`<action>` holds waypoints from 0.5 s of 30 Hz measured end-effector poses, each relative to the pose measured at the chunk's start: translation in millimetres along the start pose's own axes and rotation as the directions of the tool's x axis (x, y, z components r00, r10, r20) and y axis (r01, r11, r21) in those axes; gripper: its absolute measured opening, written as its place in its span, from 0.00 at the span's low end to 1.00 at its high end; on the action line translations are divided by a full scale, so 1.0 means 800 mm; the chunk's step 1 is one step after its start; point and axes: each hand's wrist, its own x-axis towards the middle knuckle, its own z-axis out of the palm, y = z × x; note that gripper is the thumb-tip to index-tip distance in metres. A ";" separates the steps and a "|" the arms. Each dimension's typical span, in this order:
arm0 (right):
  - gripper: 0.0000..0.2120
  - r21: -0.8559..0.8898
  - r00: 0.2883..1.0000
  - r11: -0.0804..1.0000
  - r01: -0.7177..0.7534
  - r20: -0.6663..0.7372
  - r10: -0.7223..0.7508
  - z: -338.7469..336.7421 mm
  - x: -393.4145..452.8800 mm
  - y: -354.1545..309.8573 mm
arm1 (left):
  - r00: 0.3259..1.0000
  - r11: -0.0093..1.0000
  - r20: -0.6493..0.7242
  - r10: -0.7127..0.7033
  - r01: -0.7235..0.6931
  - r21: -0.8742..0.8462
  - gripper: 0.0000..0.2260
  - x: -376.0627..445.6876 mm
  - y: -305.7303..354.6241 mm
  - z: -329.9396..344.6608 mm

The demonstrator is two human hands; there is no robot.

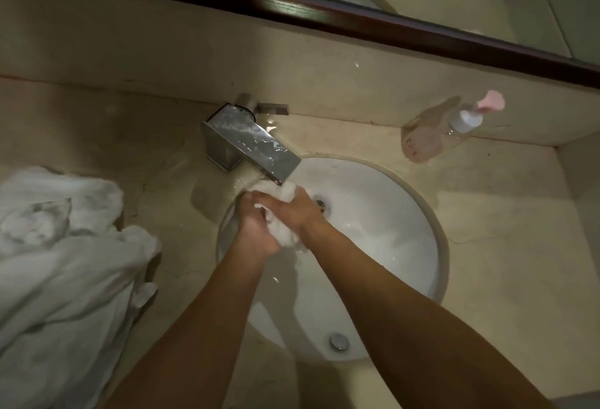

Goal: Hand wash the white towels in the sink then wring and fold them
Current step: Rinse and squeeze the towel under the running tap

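1. Both hands close around 1 small white towel (285, 230), bunched into a wad between them. The left hand (256, 233) curls its fingers over the near side and the right hand (292, 210) wraps the far side, so the cloth is squeezed from 2 directions, which suits scrubbing or rinsing it.
2. The wad sits just under the faucet (253, 145) spout, directly beyond the grip, probably to keep it in the water; a stream cannot be made out clearly.
3. Below the grip lies the white sink (389, 246) basin, its drain (319, 205) just right of the hands, so drips fall inside.
4. Well to the left of the grip, a pile of white towels (61, 246) waits on the counter (487, 246), kept out of the wet bowl.
5. Far right and beyond the grip, a soap bottle (448, 129) lies tipped on the counter.
6. Judging by this, washing is under way; wringing and folding remain.
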 end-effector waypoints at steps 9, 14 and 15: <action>0.38 -0.143 0.999 0.989 0.039 0.026 -0.036 -0.029 -0.006 -0.037 | 0.981 0.993 0.190 -0.038 0.058 -0.105 0.18 0.027 -0.002 -0.052; 0.16 0.373 0.966 0.904 -0.211 0.219 0.135 -0.066 -0.011 -0.009 | 0.994 0.997 -0.079 -0.078 0.078 0.008 0.30 0.033 -0.018 -0.065; 0.11 0.438 0.947 0.858 -0.269 0.280 0.154 -0.071 -0.014 -0.001 | 0.995 0.996 -0.066 -0.078 0.080 0.036 0.33 0.034 -0.022 -0.064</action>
